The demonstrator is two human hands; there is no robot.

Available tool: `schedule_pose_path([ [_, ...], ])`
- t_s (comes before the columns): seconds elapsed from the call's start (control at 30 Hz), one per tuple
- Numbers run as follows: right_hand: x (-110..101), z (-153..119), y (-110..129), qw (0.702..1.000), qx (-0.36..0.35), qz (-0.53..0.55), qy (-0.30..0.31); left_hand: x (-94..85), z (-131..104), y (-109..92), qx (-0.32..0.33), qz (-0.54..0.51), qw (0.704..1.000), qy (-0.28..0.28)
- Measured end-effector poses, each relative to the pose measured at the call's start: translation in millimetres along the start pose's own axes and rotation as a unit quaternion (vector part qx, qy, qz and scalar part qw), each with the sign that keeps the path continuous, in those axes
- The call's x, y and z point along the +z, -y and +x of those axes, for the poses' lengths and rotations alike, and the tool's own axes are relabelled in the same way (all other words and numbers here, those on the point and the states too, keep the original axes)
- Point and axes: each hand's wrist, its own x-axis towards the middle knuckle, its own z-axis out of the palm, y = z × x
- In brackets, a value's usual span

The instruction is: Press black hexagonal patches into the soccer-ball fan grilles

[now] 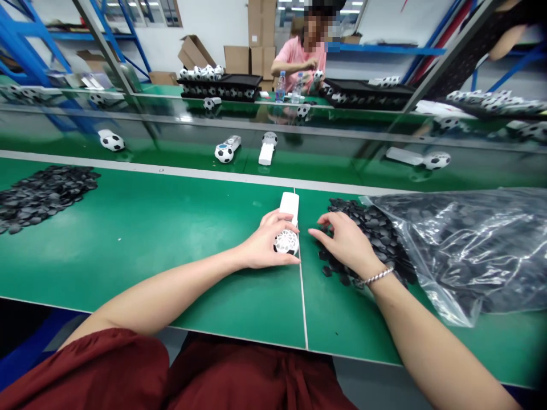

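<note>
My left hand [271,242] is closed around the round head of a soccer-ball gadget with a white handle [289,205]. It lies on the green bench, its handle pointing away from me. White openwork lattice shows on top of the ball, with some black at its lower edge. To the right, my right hand [348,242] hovers at the near left side of a pile of small black pieces [384,233]. Its thumb and forefinger are curved with a gap between the tips, and I see nothing held there. The hand hides part of the pile.
A clear plastic bag [478,250] with dark contents lies at right. Another heap of black pieces [47,193] is at left. Beyond the pale rail, several soccer-ball gadgets [268,149] lie on a green belt. Across it, a person [294,57] works beside black trays [220,85].
</note>
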Motion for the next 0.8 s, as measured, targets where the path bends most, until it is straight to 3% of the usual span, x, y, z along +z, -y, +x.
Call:
schedule_pose_path([
  [0.07,-3,0,-10,0.993,0.012,-0.116,0.005,-2.5,0,1,0.004,-0.002,1.0,0.003],
  [0.13,-5,0,-15,0.987,0.017,-0.158,0.032,-6.5,-1,2,0.01,-0.007,1.0,0.014],
  [0.27,-6,-1,-12,0.985,0.01,-0.154,0.074,-11.7,-4,1,-0.035,-0.023,0.999,0.009],
  [0.37,-7,-2,-7,0.982,-0.016,-0.179,0.055,-11.5,-4,-1,-0.083,-0.023,0.996,-0.014],
  [0.63,-4,0,-6,0.97,-0.055,-0.232,0.051,-13.1,-5,-1,-0.043,-0.047,0.998,0.019],
  [0.8,-2,-4,2,0.955,-0.078,-0.277,0.065,-11.1,-5,-1,-0.056,-0.047,0.997,-0.004],
])
